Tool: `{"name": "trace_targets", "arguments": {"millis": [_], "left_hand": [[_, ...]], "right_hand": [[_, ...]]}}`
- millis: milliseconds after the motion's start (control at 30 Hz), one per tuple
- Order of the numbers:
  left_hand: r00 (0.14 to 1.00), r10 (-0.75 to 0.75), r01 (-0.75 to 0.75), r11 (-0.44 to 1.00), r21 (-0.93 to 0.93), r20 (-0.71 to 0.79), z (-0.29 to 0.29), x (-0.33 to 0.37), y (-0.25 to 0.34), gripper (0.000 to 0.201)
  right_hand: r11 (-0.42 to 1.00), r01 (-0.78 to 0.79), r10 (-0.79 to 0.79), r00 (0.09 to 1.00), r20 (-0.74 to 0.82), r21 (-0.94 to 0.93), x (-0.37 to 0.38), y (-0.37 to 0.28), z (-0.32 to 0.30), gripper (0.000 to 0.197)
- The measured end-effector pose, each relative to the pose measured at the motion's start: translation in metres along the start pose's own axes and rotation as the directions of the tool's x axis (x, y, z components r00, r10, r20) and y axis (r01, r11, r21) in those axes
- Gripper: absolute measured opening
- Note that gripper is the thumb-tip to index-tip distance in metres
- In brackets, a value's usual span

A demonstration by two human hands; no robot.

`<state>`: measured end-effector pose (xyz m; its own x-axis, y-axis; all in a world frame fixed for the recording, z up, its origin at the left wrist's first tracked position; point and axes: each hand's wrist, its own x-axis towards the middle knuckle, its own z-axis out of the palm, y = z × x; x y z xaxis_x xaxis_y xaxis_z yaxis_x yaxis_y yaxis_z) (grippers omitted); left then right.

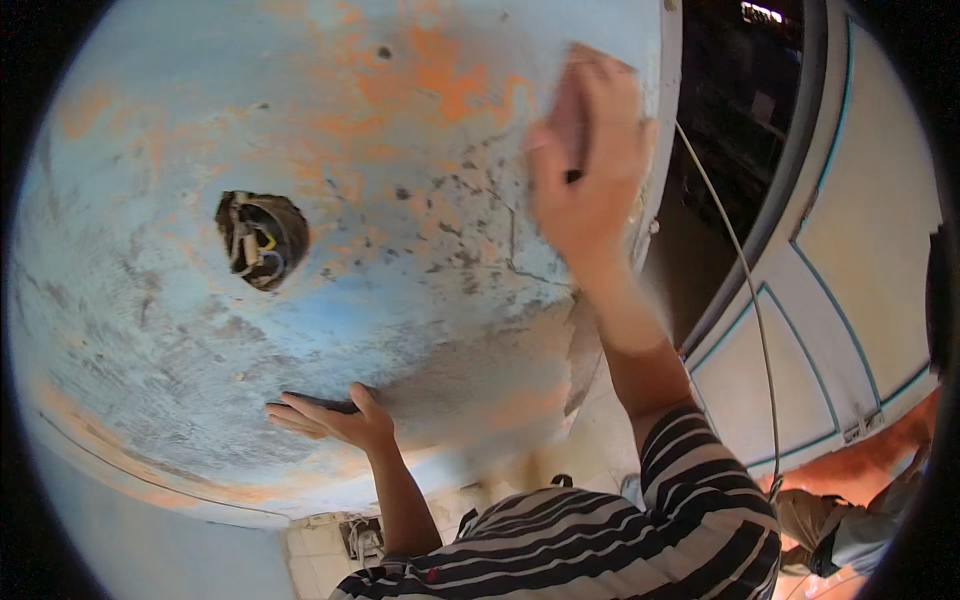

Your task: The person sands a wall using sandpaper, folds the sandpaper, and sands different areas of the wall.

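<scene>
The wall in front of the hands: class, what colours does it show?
The wall is pale blue, mottled with orange and dark grey; best seen in the head view.

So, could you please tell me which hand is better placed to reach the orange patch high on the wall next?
Probably the right hand: it is up near the orange patch, holding a flat brown pad, while the left hand is lower on the wall.

In front of the person stands the wall (330, 335), and in its left part is the hole (262, 238), above the left hand (345, 425) and to the left of the right hand (600, 190). The right hand has the pad (571, 112) near the wall's right edge. Further to the right come the doorway (740, 160) and then the door (890, 200), with the cord (747, 275) hanging before them.
</scene>
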<state>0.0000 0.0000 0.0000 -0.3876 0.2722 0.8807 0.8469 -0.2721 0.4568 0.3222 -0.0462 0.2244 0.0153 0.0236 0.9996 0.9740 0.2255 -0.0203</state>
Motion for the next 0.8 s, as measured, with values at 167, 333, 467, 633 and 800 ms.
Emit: {"name": "trace_targets", "arguments": {"millis": [167, 333, 467, 633, 800], "left_hand": [[0.995, 0.083, -0.08, 0.994, -0.07, 0.048, -0.014, 0.025, -0.019, 0.097], [0.999, 0.044, -0.042, 0.993, -0.115, 0.016, -0.026, 0.056, -0.041, 0.092], [0.995, 0.061, -0.054, 0.993, -0.101, 0.074, -0.041, 0.065, -0.052, 0.086], [0.975, 0.171, -0.146, 0.975, -0.168, 0.141, -0.043, 0.055, -0.054, 0.086], [0.946, 0.224, -0.159, 0.95, -0.267, 0.235, -0.046, 0.047, -0.074, 0.086]], "right_hand": [[0.998, 0.067, -0.067, 0.997, -0.035, 0.007, 0.004, -0.056, 0.013, 0.057], [0.989, -0.148, 0.129, 0.927, -0.351, -0.027, 0.025, -0.02, 0.008, 0.051], [0.994, 0.089, -0.098, 0.984, -0.149, -0.069, 0.004, -0.078, 0.028, 0.044], [0.974, -0.213, 0.227, 0.885, -0.406, 0.08, 0.022, -0.043, 0.017, 0.038], [0.989, 0.147, -0.151, 0.958, -0.243, -0.035, 0.019, -0.084, 0.026, 0.036]]}}
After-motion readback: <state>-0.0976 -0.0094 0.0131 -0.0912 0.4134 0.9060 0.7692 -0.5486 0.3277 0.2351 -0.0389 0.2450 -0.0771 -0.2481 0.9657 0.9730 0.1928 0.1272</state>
